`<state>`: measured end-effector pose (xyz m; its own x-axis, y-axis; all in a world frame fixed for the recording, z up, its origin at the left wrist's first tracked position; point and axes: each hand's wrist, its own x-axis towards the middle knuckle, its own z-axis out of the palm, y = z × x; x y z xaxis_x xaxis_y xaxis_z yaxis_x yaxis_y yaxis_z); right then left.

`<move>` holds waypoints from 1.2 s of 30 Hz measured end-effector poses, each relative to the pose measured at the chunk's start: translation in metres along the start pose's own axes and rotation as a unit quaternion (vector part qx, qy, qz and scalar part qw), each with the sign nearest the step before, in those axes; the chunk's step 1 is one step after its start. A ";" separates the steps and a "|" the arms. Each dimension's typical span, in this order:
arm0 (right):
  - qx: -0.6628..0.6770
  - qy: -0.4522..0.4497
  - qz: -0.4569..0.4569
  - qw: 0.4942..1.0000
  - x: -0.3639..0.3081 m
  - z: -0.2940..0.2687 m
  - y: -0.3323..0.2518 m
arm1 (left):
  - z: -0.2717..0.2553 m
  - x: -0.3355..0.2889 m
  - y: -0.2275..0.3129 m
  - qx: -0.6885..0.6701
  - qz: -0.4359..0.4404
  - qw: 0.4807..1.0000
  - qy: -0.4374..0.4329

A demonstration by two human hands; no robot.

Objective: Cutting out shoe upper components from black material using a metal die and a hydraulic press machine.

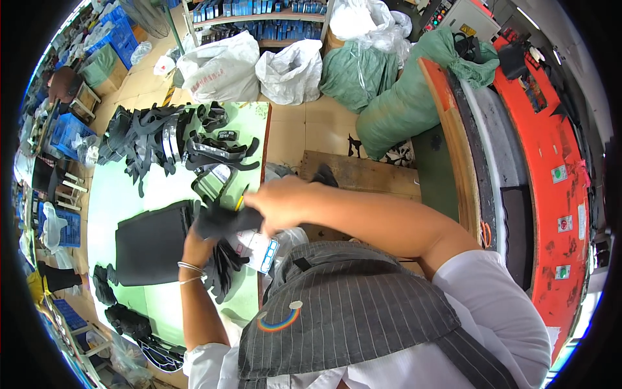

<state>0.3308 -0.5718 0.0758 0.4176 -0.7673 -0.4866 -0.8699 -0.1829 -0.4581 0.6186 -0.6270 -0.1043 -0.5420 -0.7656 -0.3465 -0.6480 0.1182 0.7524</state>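
Observation:
In front of my body a black fabric piece (pixel 228 221) is stretched between my two hands over the table edge, blurred by motion. My left hand (pixel 199 244), a bracelet at its wrist, is closed on one end, and the fabric hides most of its fingers. The other end meets my right hand (pixel 277 203), whose fingers are curled together at it. Just below lie a bunch of black strips (pixel 223 271) and a white printed packet (pixel 258 251). To the left is a flat stack of black sheets (pixel 150 243). A yellow pencil-like stick (pixel 241 198) shows beside my right hand.
The pale green table (pixel 103 194) also bears a heap of black straps (pixel 146 139) at its far end and black bundles (pixel 126 319) nearer. Sacks (pixel 288 70) stand beyond it. A red machine (pixel 541 168) and a wooden-edged bench (pixel 453 139) flank my right side.

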 end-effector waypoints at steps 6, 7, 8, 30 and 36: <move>0.480 0.278 0.051 0.830 0.009 -0.001 0.069 | 0.087 -0.002 0.114 -0.495 0.060 0.857 -0.127; 0.519 0.283 0.052 0.805 0.007 0.000 0.074 | 0.092 -0.003 0.139 -0.540 0.077 0.826 -0.140; 0.556 0.290 0.053 0.777 0.003 0.001 0.078 | 0.092 -0.003 0.164 -0.571 0.083 0.803 -0.147; 0.613 0.527 0.026 0.588 -0.030 0.052 0.069 | 0.119 0.017 0.222 -0.167 0.170 0.950 0.202; 0.757 0.372 -0.049 0.536 -0.042 0.057 0.090 | 0.113 0.009 0.222 -0.633 0.079 0.770 0.016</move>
<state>0.2503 -0.5206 0.0126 -0.2684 -0.9348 -0.2326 0.5901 0.0313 -0.8067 0.4094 -0.5365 -0.0042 -0.5346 -0.8223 -0.1949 0.4769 -0.4840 0.7337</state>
